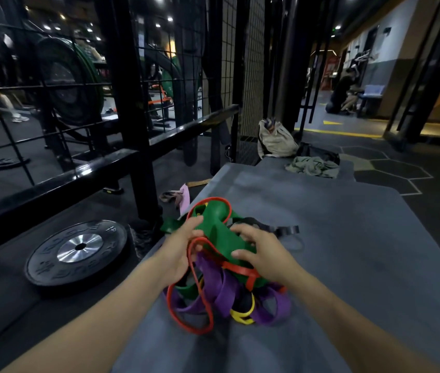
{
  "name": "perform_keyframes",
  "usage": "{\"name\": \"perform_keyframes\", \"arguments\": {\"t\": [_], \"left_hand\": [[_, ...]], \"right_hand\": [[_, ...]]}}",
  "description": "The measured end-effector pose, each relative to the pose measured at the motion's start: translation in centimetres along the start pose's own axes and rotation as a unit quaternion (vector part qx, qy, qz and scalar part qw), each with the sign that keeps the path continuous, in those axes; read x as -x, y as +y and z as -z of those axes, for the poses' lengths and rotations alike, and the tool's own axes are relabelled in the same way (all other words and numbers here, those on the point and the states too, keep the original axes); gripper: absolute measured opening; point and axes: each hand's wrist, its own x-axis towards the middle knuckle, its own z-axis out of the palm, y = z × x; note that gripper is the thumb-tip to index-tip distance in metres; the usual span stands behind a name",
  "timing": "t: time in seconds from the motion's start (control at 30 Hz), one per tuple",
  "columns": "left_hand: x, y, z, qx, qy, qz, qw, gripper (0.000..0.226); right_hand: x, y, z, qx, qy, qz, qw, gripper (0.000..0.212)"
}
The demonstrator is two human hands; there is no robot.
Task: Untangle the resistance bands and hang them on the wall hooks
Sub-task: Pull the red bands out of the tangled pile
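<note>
Resistance bands (221, 281) lie in one knotted heap on the grey mat (348, 251) right in front of you: purple loops (218, 292) nearest, a thin red band (189, 316) and a yellow one (243, 314) threaded among them, and a wide green band (218, 230) on top. Your left hand (183, 251) has its fingers curled onto the green band with a red loop running round them. Your right hand (262, 254) rests on the same green band, thumb and fingers bent over its near edge.

Since green sits highest, it looks like the one to free first. Lift it slowly, and let your left hand slip the red loop off rather than tugging, which would likely tighten the knot.

Beyond the heap a black strap (280, 229) trails across the mat. A weight plate (78, 251) lies on the floor to the left, beside the black rack (132, 103). No wall hooks are clear from here.
</note>
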Motion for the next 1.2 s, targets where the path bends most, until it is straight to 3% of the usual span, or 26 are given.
{"name": "perform_keyframes", "arguments": {"t": [0.23,0.3,0.4,0.47,0.53,0.6,0.67,0.73,0.77,0.9,1.0,1.03,1.1,1.13,1.2], "left_hand": [[1.1,-0.5,-0.7,-0.184,0.060,-0.009,0.981,0.059],[2.0,0.0,-1.0,-0.209,0.072,-0.030,0.975,0.048],[3.4,0.3,-0.5,-0.238,0.051,-0.053,0.968,0.035],[4.0,0.0,0.2,-0.246,0.050,-0.052,0.967,0.027],[4.4,-0.3,0.7,-0.252,0.048,-0.047,0.965,0.024],[5.0,0.0,0.5,-0.263,0.051,-0.053,0.962,0.021],[5.1,0.4,0.5,-0.312,0.070,-0.065,0.945,0.028],[4.9,0.6,0.9,-0.345,0.087,-0.074,0.932,0.035],[4.8,0.7,1.1,-0.352,0.086,-0.072,0.929,0.035],[4.4,0.0,1.1,-0.401,0.081,-0.053,0.911,0.028],[4.0,-0.6,0.4,-0.464,0.124,-0.077,0.874,0.018],[3.7,-0.8,0.1,-0.494,0.140,-0.102,0.852,0.038],[3.2,-0.7,-0.8,-0.536,0.128,-0.207,0.808,0.059],[2.8,-0.7,-1.4,-0.554,0.095,-0.256,0.786,0.057],[2.0,-0.6,-2.4,-0.581,0.050,-0.270,0.766,0.046]], "right_hand": [[2.2,-1.4,0.8,0.043,-0.122,0.033,0.991,0.045],[2.2,-1.4,1.1,0.033,-0.160,0.012,0.986,0.043],[1.8,-1.8,1.0,-0.035,-0.141,-0.061,0.987,0.024],[1.5,-2.2,0.8,-0.024,-0.152,-0.064,0.986,0.039],[1.7,-2.8,0.3,-0.001,-0.160,-0.050,0.986,0.041],[1.7,-3.3,0.1,-0.043,-0.102,-0.054,0.992,0.029],[1.5,-3.0,0.6,-0.122,0.039,-0.065,0.990,0.024],[1.5,-1.9,2.1,-0.203,0.175,-0.107,0.958,0.021],[1.6,-1.2,3.0,-0.223,0.206,-0.128,0.944,0.022],[3.0,0.9,4.6,-0.254,0.260,-0.175,0.915,0.024],[3.9,2.2,4.8,-0.297,0.320,-0.193,0.879,0.026],[4.1,2.6,4.9,-0.303,0.326,-0.193,0.874,0.027],[4.4,3.2,4.8,-0.288,0.314,-0.188,0.885,0.025],[4.5,3.3,4.7,-0.265,0.296,-0.184,0.899,0.022],[4.3,3.2,4.6,-0.206,0.251,-0.175,0.930,0.011]]}}
